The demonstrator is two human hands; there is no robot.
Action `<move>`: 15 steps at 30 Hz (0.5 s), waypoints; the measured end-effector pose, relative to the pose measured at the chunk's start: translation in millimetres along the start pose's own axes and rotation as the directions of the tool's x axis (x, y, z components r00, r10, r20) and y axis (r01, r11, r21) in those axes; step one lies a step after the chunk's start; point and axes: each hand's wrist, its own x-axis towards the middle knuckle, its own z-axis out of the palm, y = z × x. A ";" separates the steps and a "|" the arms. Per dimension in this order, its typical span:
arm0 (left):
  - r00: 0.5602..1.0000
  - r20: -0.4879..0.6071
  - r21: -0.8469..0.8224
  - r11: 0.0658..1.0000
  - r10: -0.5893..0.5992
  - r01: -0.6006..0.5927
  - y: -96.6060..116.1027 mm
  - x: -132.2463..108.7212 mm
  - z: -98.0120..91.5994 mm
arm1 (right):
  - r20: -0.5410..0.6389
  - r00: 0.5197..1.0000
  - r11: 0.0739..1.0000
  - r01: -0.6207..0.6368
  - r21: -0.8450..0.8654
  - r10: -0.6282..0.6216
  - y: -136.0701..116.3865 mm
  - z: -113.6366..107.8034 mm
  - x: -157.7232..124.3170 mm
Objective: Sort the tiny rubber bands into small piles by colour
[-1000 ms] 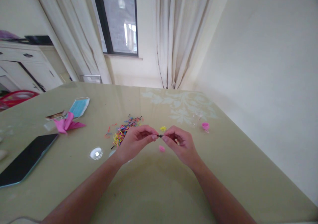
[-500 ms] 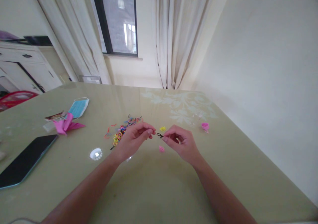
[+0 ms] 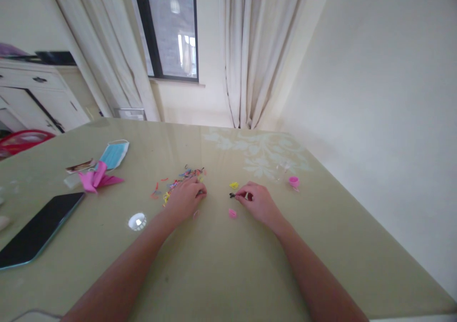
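Note:
My right hand (image 3: 260, 203) pinches small black rubber bands (image 3: 232, 195) between thumb and forefinger, low over the table. My left hand (image 3: 185, 197) lies over the near right side of a heap of mixed-colour rubber bands (image 3: 191, 173), covering part of it. Its fingers are curled together, and what they hold, if anything, is hidden. Between the hands sit a little bunch of yellow bands (image 3: 233, 185) and, closer to me, a bunch of pink bands (image 3: 232, 213). A single pale pink band (image 3: 196, 214) lies just below my left fingers.
On the left of the table (image 3: 214, 274) are a dark tablet (image 3: 43, 226), a pink folded paper shape (image 3: 98, 179), a blue face mask (image 3: 114, 155) and a shiny round reflection (image 3: 137, 221). A small pink cup-like object (image 3: 294, 182) stands right, beside a clear plastic piece (image 3: 282, 169).
My left hand has moved left and down from beside the black bands to the heap. My right hand, still pinching the black bands, has shifted slightly and sits lower.

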 end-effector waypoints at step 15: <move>0.969 -0.224 -0.840 0.525 -0.108 -0.136 23.7 1.1 -17.0 | -0.190 0.975 0.988 0.134 0.072 -0.118 -11.9 -1.3 -6.2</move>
